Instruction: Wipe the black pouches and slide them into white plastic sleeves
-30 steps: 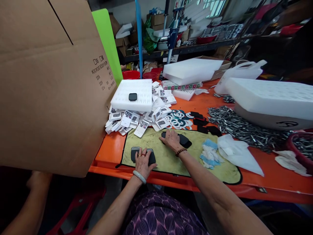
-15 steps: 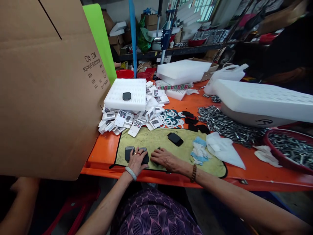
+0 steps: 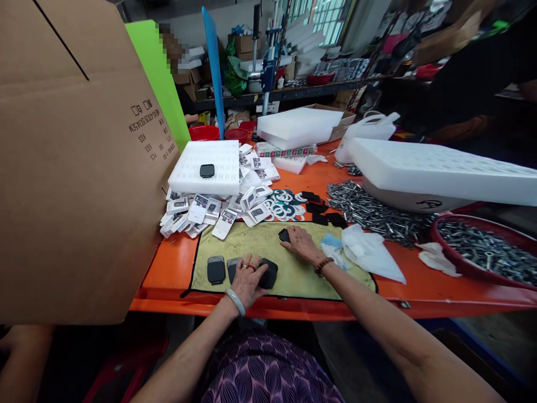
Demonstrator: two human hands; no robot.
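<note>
My left hand [image 3: 247, 280] lies palm down on the yellow cloth, fingers spread over flat black rounded-corner pieces. One black piece [image 3: 268, 274] shows to the right of its fingers, and another [image 3: 231, 268] peeks out on the left. Farther left a third black piece [image 3: 216, 270] lies flat, apart from the hand. Farther back on the cloth, my right hand [image 3: 301, 245] has its fingers curled onto a black rounded piece [image 3: 284, 235]; most of that piece is hidden beneath them.
The yellow cloth [image 3: 247, 238] covers the orange table's [image 3: 146, 285] front. Behind it are small white boxes [image 3: 224, 224], a white foam block [image 3: 180, 173] bearing a black piece, and white rings [image 3: 283, 210]. Metal parts [image 3: 373, 215] and a red basin [image 3: 444, 246] lie right; a cardboard box [image 3: 84, 196] stands left.
My right hand has moved away from the piece beside my left hand to the black piece farther back. My left hand has shifted right along the row. The view has turned slightly.
</note>
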